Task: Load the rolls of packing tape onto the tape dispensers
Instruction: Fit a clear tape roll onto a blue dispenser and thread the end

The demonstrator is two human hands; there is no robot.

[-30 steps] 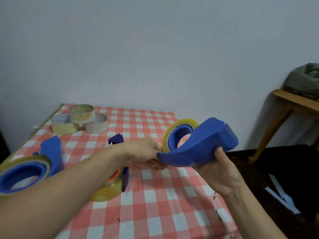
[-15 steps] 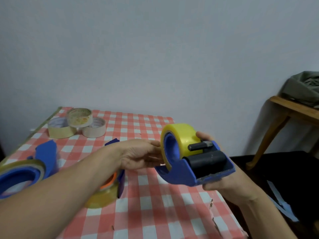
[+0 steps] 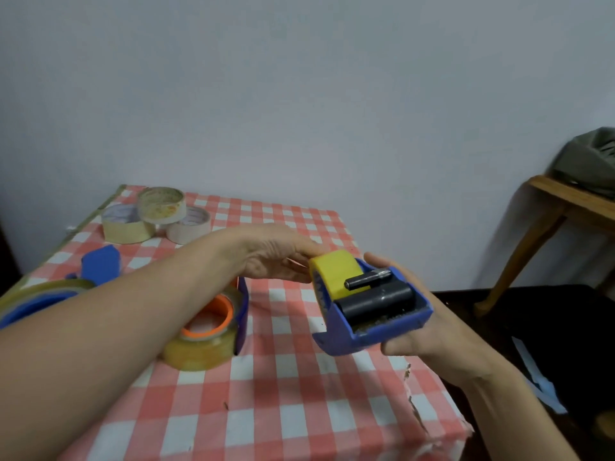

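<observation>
Right hand: right hand [image 3: 429, 331] cups the blue tape dispenser [image 3: 376, 322] from beneath and behind, palm up, fingers wrapped round its far wall; I judge this turns the open mouth toward the wearer so the threading path shows.
Left hand: left hand [image 3: 276, 257] reaches across to the dispenser's near side, fingertips at the yellowish tape roll [image 3: 336, 272]; whether they pinch the roll or only press its side I cannot tell.
Table: checked tablecloth [image 3: 283, 404] spreads below and left of both hands, which work above its right edge.
Second dispenser: blue dispenser with roll [image 3: 40, 294] lies far left of the left forearm, cut off by the frame edge.
Third dispenser: dispenser with clear roll on an orange core [image 3: 208, 331] rests under the left forearm, partly covered by it; its blue body shows only as a strip.
Spare rolls: three pale rolls [image 3: 156, 217] sit stacked beyond the left wrist, well apart from the work.
Held roll: seated on the hub of the dispenser in the right hand, upright, touching the left fingertips.
Rollers: black roller [image 3: 376, 299] and thin metal pin [image 3: 367, 281] lie just right of the roll; probably tape must pass here.
Hidden: hub, tape's free end and cutting teeth are hard to make out.
</observation>
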